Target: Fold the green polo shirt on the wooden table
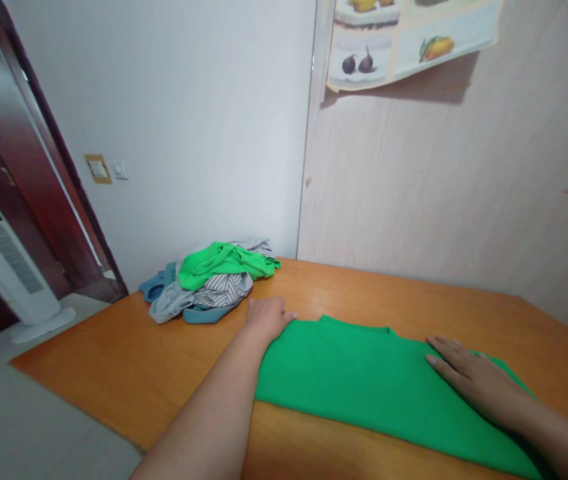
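A bright green garment [359, 377] lies flat and folded on the orange wooden table [129, 360], its neckline toward the wall. My left hand [267, 317] rests at the garment's far left corner, fingers curled down onto the cloth edge. My right hand [469, 377] lies flat on the garment's right part, fingers stretched out and together, pointing left.
A pile of crumpled clothes [211, 280], lime green, striped grey and blue, sits at the table's far left corner. A white tower fan [7, 263] stands on the floor at left by a dark wooden door frame [39, 133]. A fruit poster [404, 37] hangs on the pale panel wall.
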Available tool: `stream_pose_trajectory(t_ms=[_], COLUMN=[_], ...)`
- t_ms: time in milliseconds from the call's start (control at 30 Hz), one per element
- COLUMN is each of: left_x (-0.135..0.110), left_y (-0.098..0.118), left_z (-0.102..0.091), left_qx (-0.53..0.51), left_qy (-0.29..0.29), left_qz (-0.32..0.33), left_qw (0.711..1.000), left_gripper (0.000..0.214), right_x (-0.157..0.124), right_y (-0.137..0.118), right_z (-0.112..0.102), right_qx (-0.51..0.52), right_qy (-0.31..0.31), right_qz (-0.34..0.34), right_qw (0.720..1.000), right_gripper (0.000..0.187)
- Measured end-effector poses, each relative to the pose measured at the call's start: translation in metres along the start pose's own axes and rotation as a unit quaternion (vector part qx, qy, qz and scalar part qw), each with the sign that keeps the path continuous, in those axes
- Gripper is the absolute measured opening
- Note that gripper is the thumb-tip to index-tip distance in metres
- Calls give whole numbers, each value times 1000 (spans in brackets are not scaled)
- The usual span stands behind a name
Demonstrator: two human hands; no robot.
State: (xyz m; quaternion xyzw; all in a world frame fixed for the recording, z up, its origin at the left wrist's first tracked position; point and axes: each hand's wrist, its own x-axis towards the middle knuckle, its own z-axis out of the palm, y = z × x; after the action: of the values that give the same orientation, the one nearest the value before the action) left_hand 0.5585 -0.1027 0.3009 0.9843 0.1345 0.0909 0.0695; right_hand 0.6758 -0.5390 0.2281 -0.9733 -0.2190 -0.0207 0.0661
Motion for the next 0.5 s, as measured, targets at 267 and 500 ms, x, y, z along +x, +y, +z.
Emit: stream_pose_trajectory(t_ms=[267,500], left_x=[-7,-31], left_y=[-3,49], left_z=[-7,-15], left_qx=[38,20], left_qy=[53,41], left_qz=[-75,51], left_qw=[995,998], left_gripper=[33,39], right_x=[0,5], right_y=[-10,-4], right_z=[-4,4], right_qx=[-5,-3], right_qy=[19,14], right_qz=[1,-8], right_qw=[1000,1000], right_gripper=[73,76])
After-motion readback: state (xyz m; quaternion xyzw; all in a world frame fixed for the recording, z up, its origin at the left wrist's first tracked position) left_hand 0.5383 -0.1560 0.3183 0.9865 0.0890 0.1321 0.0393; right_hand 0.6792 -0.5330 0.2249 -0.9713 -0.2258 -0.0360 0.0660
